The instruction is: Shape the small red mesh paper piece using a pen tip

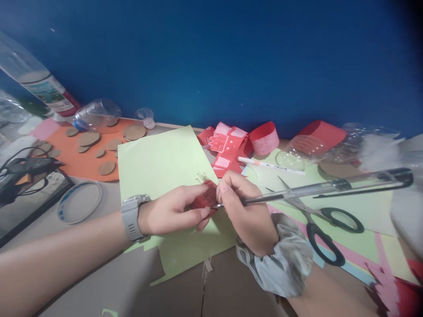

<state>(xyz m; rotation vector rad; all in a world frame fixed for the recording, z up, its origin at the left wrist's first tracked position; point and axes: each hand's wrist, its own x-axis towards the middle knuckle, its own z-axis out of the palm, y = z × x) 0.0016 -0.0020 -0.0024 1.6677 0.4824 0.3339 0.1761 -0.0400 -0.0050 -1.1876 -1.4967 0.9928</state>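
Observation:
My left hand (176, 209), with a grey watch (132, 218) at the wrist, pinches a small dark red piece with a dotted pattern (205, 198). Its exact kind is unclear, and fingers cover part of it. In my right hand (246, 207) is a pen (317, 189), its tip touching the red piece and its capped end pointing right. A grey scrunchie (280, 259) circles my right wrist. Both hands meet above a light green paper sheet (158, 163).
Black-handled scissors (317, 220) lie open at right. A white marker (264, 164) and red paper cutouts (228, 147) sit behind my hands. At left are a tape ring (80, 202), cardboard discs (89, 139) on orange paper (69, 163) and a plastic bottle (42, 83). A blue wall (198, 57) rises behind.

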